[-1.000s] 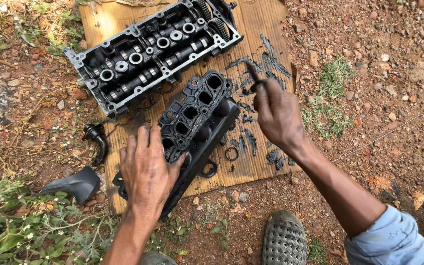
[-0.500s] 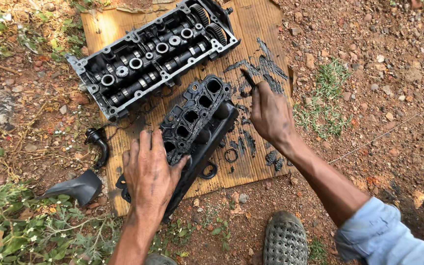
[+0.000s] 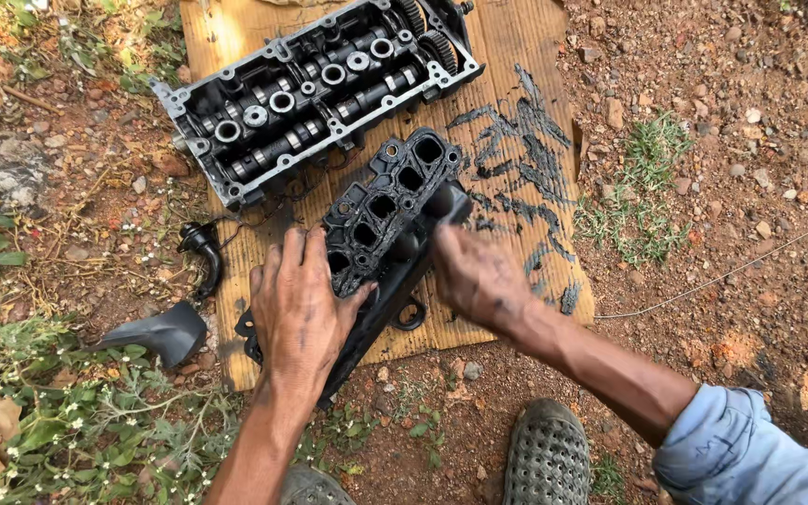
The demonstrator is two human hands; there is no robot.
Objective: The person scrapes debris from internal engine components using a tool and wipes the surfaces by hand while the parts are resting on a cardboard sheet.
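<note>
The black intake manifold (image 3: 381, 220) lies on cardboard (image 3: 516, 56) where we press our flat, open left hand (image 3: 301, 304) on it, our right hand's (image 3: 479, 276) grip too blurred to tell.

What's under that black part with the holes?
Under the black part lies brown cardboard smeared with black streaks. The part and both hands cover the cardboard right beneath, so that patch is hidden.

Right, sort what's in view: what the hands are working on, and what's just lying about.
In hand:
- black intake manifold, left hand flat on it, right hand at its edge
- cardboard sheet under it

Lying about:
- cylinder head
- curved black hose
- black plastic piece
- scraped black strips
</note>
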